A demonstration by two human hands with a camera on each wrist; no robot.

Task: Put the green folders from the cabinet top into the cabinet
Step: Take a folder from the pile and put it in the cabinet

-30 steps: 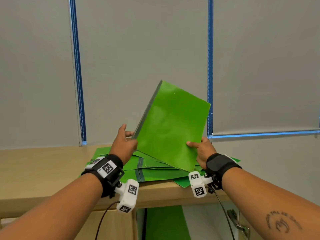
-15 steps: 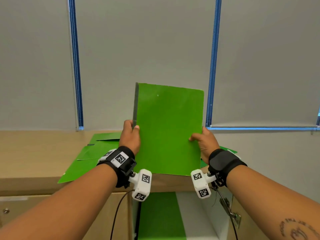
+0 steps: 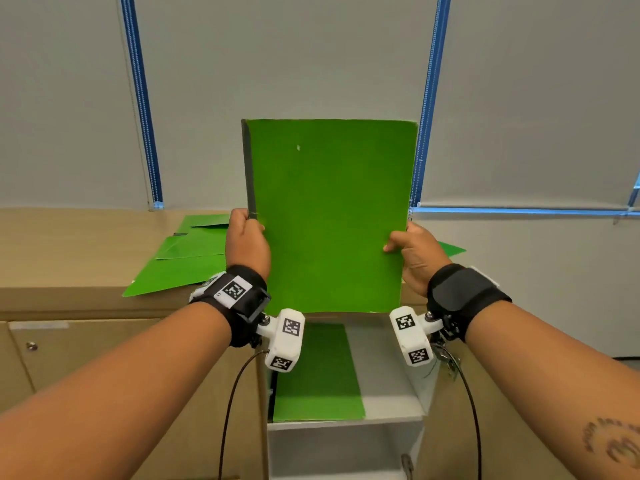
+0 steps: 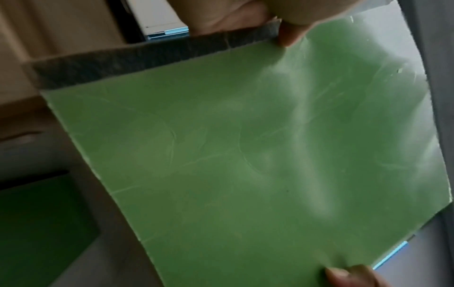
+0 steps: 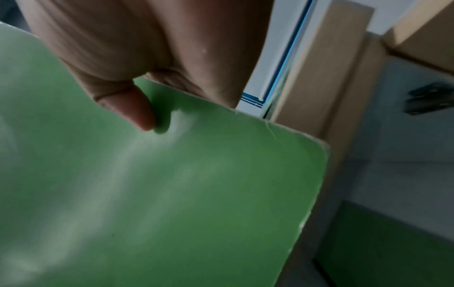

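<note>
A green folder (image 3: 329, 216) with a dark spine stands upright in the air in front of me, above the open cabinet. My left hand (image 3: 246, 241) grips its spine edge, thumb on the front (image 4: 286, 36). My right hand (image 3: 414, 252) pinches the opposite edge, thumb pressed on the green face (image 5: 137, 112). Several more green folders (image 3: 187, 258) lie spread on the wooden cabinet top (image 3: 69, 251) behind the left hand. One green folder (image 3: 317, 379) lies flat on the white shelf (image 3: 388, 386) inside the cabinet, straight below the held one.
Grey roller blinds (image 3: 277, 64) with blue side strips (image 3: 140, 98) fill the wall behind. A closed cabinet door with a small knob (image 3: 32, 346) is at the left. The open door's hinge (image 3: 450, 363) sits at the right of the opening. A lower shelf space (image 3: 339, 452) shows beneath.
The folder came up off the pile, turned from tilted to upright and moved toward me, over the cabinet opening. Both hands kept their hold on its two edges.
</note>
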